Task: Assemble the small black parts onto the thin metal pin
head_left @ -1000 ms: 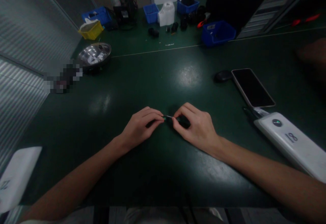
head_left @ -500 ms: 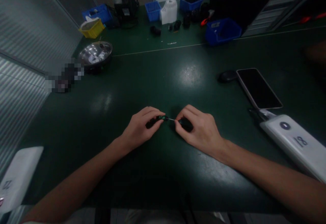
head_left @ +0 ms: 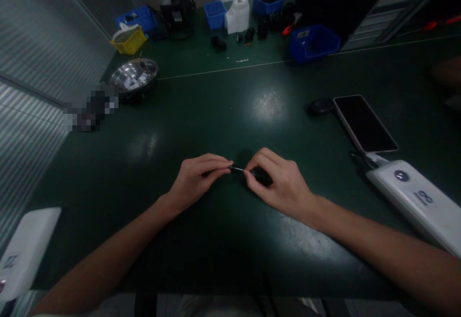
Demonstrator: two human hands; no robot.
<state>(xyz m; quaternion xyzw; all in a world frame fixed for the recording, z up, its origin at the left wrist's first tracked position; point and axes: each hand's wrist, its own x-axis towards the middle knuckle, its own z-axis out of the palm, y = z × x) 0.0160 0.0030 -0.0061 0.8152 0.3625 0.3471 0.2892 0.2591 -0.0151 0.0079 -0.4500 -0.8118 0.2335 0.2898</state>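
Observation:
Over the middle of the green table, my left hand is closed in a pinch, its thumb and fingers around a small dark part with a bit of green circuit board. Most of that part is hidden by the fingertips. My right hand is wrapped around a small screwdriver with a black handle. Its thin metal shaft points left and meets the part at my left fingertips. Whether the tip sits in a screw is too small to tell.
On the right lie a phone, a black computer mouse and a white device marked 18. Another white device is at left. A metal bowl with white pieces stands far left, and a blue bin at the back.
The left fingers have closed further over the small part, so the green board hardly shows now. The right hand with the screwdriver has shifted very slightly left.

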